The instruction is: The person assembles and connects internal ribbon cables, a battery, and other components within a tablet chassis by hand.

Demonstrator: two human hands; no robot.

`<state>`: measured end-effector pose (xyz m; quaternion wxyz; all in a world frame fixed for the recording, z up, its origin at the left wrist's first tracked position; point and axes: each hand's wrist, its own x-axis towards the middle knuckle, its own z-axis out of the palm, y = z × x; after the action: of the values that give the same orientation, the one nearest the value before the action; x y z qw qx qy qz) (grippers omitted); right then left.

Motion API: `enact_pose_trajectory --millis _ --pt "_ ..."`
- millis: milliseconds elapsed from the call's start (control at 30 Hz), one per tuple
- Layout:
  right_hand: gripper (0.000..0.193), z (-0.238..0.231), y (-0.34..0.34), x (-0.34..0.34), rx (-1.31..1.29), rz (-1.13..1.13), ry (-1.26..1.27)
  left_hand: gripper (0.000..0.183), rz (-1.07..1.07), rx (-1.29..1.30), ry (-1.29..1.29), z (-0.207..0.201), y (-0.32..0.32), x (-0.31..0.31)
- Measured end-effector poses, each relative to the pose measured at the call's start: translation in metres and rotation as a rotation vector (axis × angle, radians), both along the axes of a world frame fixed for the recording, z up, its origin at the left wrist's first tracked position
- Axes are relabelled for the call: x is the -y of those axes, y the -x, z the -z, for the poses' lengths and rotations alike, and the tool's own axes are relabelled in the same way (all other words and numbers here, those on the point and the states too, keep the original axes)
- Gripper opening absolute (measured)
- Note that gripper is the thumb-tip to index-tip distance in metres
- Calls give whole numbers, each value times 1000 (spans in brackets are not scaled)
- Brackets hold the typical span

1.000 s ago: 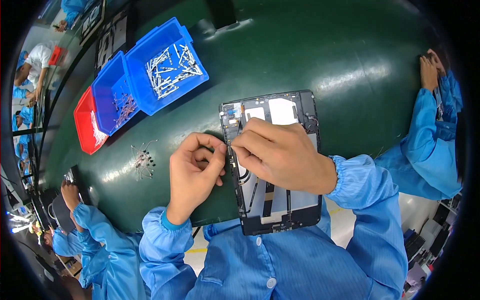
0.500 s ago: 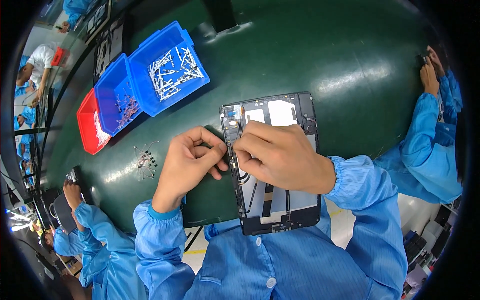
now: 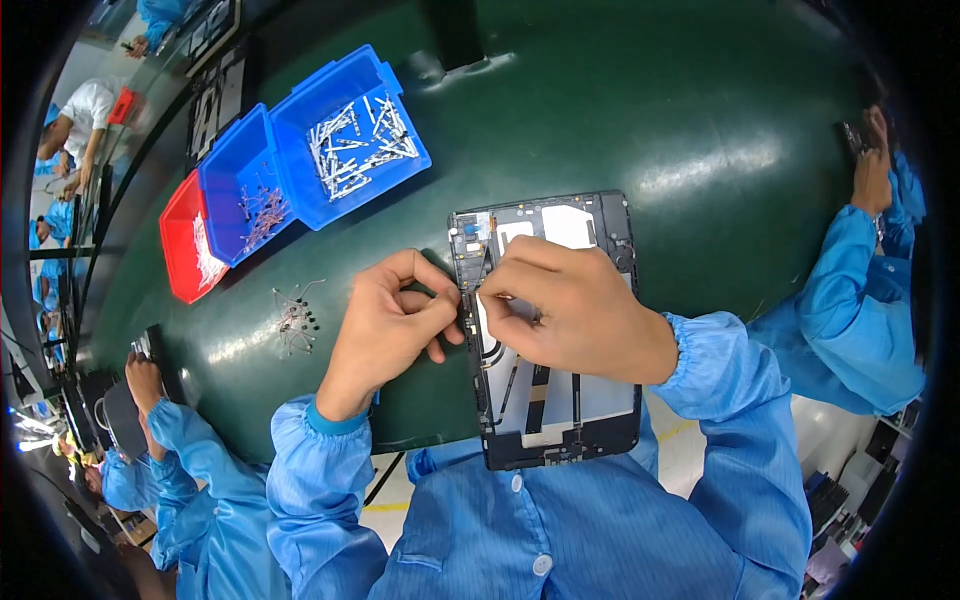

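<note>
An opened tablet (image 3: 608, 420) with bare inner parts lies in front of me, its near end jutting over the table edge. At its left edge my left hand (image 3: 390, 318) is closed, thumb and forefinger pinched against the frame. My right hand (image 3: 572, 305) bends over the tablet's upper middle, its fingertips pinched close to the same left edge. Whatever either pinch holds is too small or hidden to make out. To the left of my left hand lies a small heap of thin-wired parts with black tips (image 3: 297, 318).
On the green table (image 3: 720, 90), a red bin (image 3: 178, 255) with white pieces and two blue bins, one with reddish wired parts (image 3: 262, 215), one with white strips (image 3: 345, 150), stand at the left. Co-workers' arms (image 3: 838, 270) reach in at both sides.
My right hand's fingers have loosened slightly, showing a small gap between them. The left hand stays at the tablet's edge. The view has shifted a little.
</note>
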<state>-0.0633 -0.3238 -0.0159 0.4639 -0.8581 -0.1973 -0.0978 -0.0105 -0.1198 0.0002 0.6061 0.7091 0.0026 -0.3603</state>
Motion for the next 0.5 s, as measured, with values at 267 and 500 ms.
enact_pose_trajectory --millis 267,500 --pt "12 -12 2 4 -144 61 64 13 10 58 6 1 3 4" --pt "10 -34 -25 6 -173 -5 153 17 23 68 0 4 1 6"
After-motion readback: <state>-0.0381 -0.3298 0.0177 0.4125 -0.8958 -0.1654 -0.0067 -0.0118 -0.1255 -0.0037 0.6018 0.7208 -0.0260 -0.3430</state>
